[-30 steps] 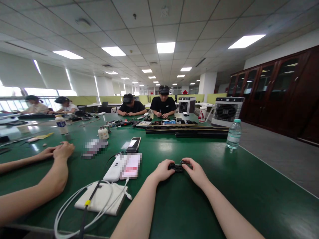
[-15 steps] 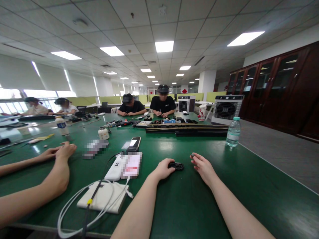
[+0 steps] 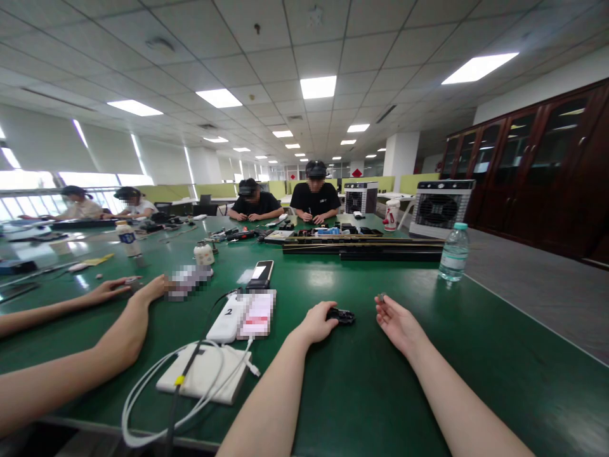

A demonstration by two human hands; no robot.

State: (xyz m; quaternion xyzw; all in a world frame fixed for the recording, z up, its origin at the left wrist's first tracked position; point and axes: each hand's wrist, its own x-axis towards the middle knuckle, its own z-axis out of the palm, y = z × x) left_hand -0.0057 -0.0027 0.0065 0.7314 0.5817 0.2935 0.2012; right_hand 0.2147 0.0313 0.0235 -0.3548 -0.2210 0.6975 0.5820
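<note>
My left hand (image 3: 320, 322) rests on the green table with its thumb and fingers closed around one end of a small black part (image 3: 342, 316). That part is dark and uneven on top, and its left end is hidden by the fingers. To the right, apart from it, my right hand (image 3: 396, 321) is raised a little with the palm partly turned up. Between its thumb and fingertips it pinches a tiny grey piece (image 3: 381, 297), too small to name.
Left of my arm lie a white power bank (image 3: 226, 319), a phone (image 3: 261, 274), a white box (image 3: 223, 388) and a looped white cable (image 3: 124, 416). A co-worker's arms (image 3: 118, 336) reach in from the left. A water bottle (image 3: 453, 254) stands right, before long black bars (image 3: 390, 256).
My right hand has shifted slightly right, away from the black part, and turned its palm up more. My left hand keeps its hold. The co-worker's hand has reached further right, and the view has shifted slightly.
</note>
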